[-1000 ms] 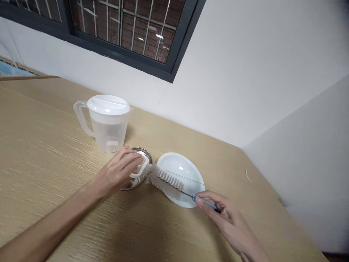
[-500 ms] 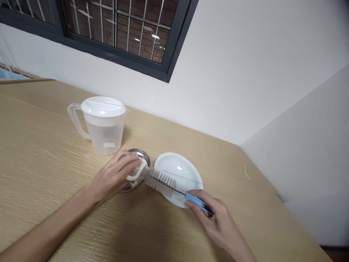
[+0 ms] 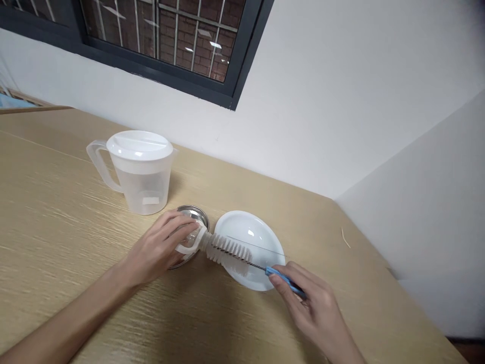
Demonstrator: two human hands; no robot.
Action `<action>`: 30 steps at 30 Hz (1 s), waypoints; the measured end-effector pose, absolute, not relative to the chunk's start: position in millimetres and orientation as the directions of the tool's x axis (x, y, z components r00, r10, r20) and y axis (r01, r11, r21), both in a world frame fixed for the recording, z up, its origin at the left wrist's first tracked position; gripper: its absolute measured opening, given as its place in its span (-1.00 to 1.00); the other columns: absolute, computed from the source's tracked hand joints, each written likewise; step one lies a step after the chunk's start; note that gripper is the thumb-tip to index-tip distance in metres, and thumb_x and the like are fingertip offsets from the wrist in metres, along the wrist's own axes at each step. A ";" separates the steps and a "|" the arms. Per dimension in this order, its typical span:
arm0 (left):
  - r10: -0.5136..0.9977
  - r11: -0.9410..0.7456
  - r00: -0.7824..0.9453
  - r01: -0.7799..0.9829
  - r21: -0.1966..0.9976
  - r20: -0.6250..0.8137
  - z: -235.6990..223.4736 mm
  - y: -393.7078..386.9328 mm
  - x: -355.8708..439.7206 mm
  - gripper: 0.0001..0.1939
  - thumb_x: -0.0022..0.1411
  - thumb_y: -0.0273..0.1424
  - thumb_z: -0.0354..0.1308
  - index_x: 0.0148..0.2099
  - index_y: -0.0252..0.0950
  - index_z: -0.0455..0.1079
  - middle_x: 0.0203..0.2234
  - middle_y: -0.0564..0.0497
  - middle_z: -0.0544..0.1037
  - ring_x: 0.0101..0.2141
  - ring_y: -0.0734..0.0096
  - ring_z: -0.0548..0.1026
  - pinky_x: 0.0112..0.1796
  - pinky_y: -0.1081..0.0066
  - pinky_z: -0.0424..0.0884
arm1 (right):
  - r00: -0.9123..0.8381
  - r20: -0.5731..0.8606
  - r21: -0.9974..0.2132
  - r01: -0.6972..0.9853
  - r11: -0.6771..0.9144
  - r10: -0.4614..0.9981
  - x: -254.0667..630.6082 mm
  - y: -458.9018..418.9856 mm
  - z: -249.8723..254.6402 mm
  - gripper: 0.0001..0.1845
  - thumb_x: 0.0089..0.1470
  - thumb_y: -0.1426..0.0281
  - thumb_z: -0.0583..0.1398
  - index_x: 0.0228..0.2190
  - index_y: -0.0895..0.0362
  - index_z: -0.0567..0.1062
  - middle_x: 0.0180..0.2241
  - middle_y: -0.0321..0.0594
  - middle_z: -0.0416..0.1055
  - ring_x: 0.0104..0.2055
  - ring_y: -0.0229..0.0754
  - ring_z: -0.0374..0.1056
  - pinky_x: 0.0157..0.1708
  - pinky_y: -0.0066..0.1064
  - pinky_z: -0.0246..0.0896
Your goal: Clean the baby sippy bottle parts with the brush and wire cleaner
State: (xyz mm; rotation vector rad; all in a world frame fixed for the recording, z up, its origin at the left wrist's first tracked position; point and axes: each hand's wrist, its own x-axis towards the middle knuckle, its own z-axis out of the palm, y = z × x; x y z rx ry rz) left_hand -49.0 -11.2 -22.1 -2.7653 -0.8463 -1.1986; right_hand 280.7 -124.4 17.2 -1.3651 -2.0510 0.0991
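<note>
My left hand (image 3: pixel 161 246) is wrapped around a small clear bottle (image 3: pixel 194 238) with a white loop-like part, tilted on its side with its mouth to the right. Beneath it is a shiny steel dish (image 3: pixel 205 216), partly hidden by that hand. My right hand (image 3: pixel 312 303) grips the blue handle of a bottle brush (image 3: pixel 232 249). The brush's white bristles point left, and their tip is at the bottle's mouth; how far it goes inside I cannot tell. Under the bristles stands a white oval bowl (image 3: pixel 265 237), with a thin dark line across it.
A translucent lidded jug (image 3: pixel 146 177) stands behind my left hand, its handle to the left. A thin pale strip (image 3: pixel 345 238) lies on the wooden table (image 3: pixel 76 222) at the right. A wall (image 3: pixel 303 126) and a barred window (image 3: pixel 182 40) border the back.
My right hand moved the brush left towards the bottle, then drew it back a little to the right. My left hand keeps its hold on the bottle. The whole view has shifted slightly.
</note>
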 end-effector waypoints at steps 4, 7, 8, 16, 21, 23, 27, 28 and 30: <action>0.440 -0.863 0.569 0.481 0.152 0.695 -23.1 -9.6 -51.2 -0.37 0.13 -0.67 0.25 0.24 -0.33 0.28 0.04 -0.19 0.50 0.10 0.03 0.36 0.15 0.01 0.34 | -0.205 0.328 -0.466 0.814 0.346 0.922 276.9 -125.6 15.7 -0.60 0.36 0.32 0.05 -0.47 0.12 0.52 -0.56 -0.33 0.42 -0.55 -0.31 0.33 -0.52 -0.50 0.22; 0.439 -0.864 0.576 0.480 0.149 0.689 -19.3 -8.5 -54.0 -0.39 0.14 -0.69 0.23 0.23 -0.31 0.29 0.05 -0.18 0.50 0.09 0.04 0.37 0.16 -0.01 0.32 | -0.200 0.262 -0.458 0.835 0.304 0.944 273.8 -124.1 12.0 -0.55 0.39 0.30 0.00 -0.47 0.11 0.53 -0.60 -0.35 0.40 -0.59 -0.31 0.31 -0.55 -0.51 0.23; 0.456 -0.858 0.574 0.487 0.165 0.680 -16.9 -8.1 -55.3 -0.40 0.15 -0.69 0.22 0.22 -0.29 0.30 0.05 -0.16 0.50 0.08 0.06 0.37 0.14 0.01 0.34 | -0.202 0.293 -0.435 0.842 0.318 0.934 273.5 -123.2 9.9 -0.62 0.38 0.30 0.03 -0.38 0.11 0.55 -0.58 -0.34 0.42 -0.58 -0.31 0.32 -0.56 -0.51 0.24; 0.566 -0.822 0.594 0.459 0.337 0.572 4.8 -3.8 -66.2 -0.54 0.21 -0.56 0.24 0.15 -0.23 0.40 0.02 -0.11 0.52 0.02 0.16 0.44 0.01 0.19 0.41 | -0.380 0.675 -0.022 0.846 0.533 0.632 284.2 -126.2 -4.0 -0.71 0.17 0.60 0.25 -0.07 0.15 0.46 -0.20 -0.09 0.52 -0.21 -0.15 0.51 -0.27 -0.38 0.43; 0.577 -0.817 0.616 0.443 0.369 0.536 5.0 -3.3 -68.8 -0.56 0.25 -0.52 0.23 0.17 -0.23 0.37 0.01 -0.11 0.52 0.04 0.18 0.43 0.02 0.23 0.40 | -0.443 0.688 0.055 0.822 0.567 0.576 281.6 -132.7 2.6 -0.56 0.12 0.67 0.26 0.02 0.16 0.47 -0.18 -0.08 0.56 -0.20 -0.08 0.53 -0.18 -0.28 0.43; 0.573 -0.819 0.620 0.446 0.360 0.536 3.4 -3.3 -69.9 -0.57 0.26 -0.52 0.23 0.17 -0.23 0.36 0.02 -0.11 0.51 0.05 0.17 0.42 0.03 0.23 0.39 | -0.417 0.703 0.026 0.825 0.565 0.576 277.4 -132.4 5.8 -0.57 0.11 0.65 0.28 0.01 0.16 0.48 -0.23 -0.11 0.56 -0.25 -0.10 0.53 -0.24 -0.30 0.43; 0.576 -0.817 0.615 0.457 0.353 0.539 -0.2 -3.1 -71.4 -0.56 0.24 -0.56 0.23 0.16 -0.23 0.37 0.03 -0.11 0.51 0.06 0.16 0.41 0.04 0.23 0.39 | -0.365 0.693 -0.091 0.812 0.577 0.622 270.7 -129.4 6.0 -0.64 0.14 0.63 0.27 -0.03 0.18 0.47 -0.29 -0.13 0.54 -0.30 -0.16 0.50 -0.35 -0.38 0.38; 0.575 -0.817 0.615 0.456 0.353 0.539 -1.1 -3.1 -71.4 -0.55 0.24 -0.56 0.23 0.16 -0.22 0.37 0.03 -0.11 0.51 0.07 0.16 0.41 0.04 0.23 0.39 | -0.350 0.688 -0.127 0.804 0.580 0.635 269.9 -128.8 5.1 -0.69 0.15 0.63 0.25 -0.06 0.17 0.47 -0.32 -0.16 0.53 -0.34 -0.19 0.49 -0.39 -0.40 0.36; 0.570 -0.821 0.614 0.453 0.347 0.546 -2.8 -3.3 -70.9 -0.56 0.25 -0.54 0.24 0.17 -0.22 0.37 0.04 -0.12 0.51 0.08 0.15 0.41 0.04 0.22 0.40 | -0.309 0.670 -0.205 0.797 0.568 0.675 269.3 -127.8 3.4 -0.80 0.20 0.60 0.20 -0.15 0.14 0.47 -0.40 -0.24 0.49 -0.44 -0.26 0.43 -0.47 -0.44 0.31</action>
